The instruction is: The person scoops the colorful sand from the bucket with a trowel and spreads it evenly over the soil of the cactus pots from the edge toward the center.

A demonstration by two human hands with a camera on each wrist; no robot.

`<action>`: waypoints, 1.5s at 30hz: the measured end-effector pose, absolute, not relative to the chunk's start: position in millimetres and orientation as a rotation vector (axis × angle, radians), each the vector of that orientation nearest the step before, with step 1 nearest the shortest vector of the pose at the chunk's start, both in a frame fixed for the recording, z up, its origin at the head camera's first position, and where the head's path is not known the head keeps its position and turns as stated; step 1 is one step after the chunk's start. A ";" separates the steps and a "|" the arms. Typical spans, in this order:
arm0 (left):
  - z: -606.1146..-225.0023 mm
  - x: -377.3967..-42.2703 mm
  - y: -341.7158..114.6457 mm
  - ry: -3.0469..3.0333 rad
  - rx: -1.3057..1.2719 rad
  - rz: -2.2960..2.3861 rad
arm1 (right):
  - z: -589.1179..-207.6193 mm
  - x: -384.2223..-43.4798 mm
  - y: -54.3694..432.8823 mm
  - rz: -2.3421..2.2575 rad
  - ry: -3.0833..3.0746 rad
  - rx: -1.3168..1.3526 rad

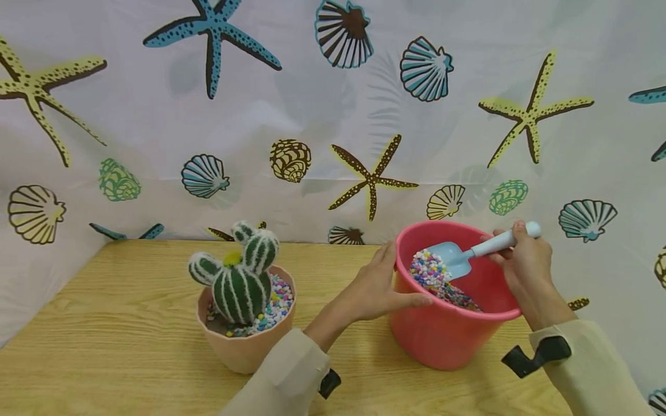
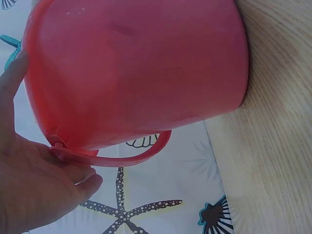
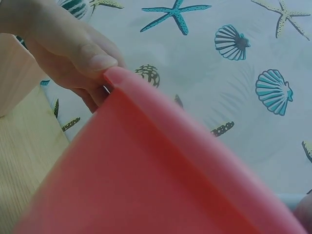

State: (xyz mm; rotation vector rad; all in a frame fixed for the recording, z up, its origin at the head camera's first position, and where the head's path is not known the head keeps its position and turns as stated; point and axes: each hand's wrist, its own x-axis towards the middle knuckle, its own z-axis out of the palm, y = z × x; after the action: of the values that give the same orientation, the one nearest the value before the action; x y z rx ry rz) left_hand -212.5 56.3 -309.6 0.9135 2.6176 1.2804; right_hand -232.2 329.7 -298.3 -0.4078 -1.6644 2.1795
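My left hand (image 1: 377, 289) grips the left rim of a pink bucket (image 1: 442, 341), its thumb along the near side of the rim. The bucket's curved handle (image 2: 122, 160) hangs beside those fingers in the left wrist view. My right hand (image 1: 528, 263) holds the white grip of a small light-blue shovel (image 1: 458, 261) above the bucket's right side. The shovel's blade dips inside the bucket, at the small multicoloured pebbles (image 1: 429, 268) lying toward its left. Only a bit of the shovel's pale handle (image 3: 291, 199) shows in the right wrist view.
Left of the bucket, a peach flowerpot (image 1: 239, 349) holds a cactus (image 1: 241, 292) with white stripes, with coloured pebbles around its base. Both containers stand on a wooden table (image 1: 104, 323). Behind them hangs a white cloth (image 1: 302, 98) printed with shells and starfish.
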 end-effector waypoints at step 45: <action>-316.3 -199.6 40.3 2.637 0.903 1.345 | -301.4 -231.5 329.7 2.764 -1.013 -0.330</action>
State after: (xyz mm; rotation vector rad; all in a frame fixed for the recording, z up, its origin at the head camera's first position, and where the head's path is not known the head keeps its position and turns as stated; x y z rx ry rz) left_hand -199.6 40.3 -316.3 0.9033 2.6372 1.3454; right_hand -231.5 329.7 -301.4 -0.3303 -1.0130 2.7645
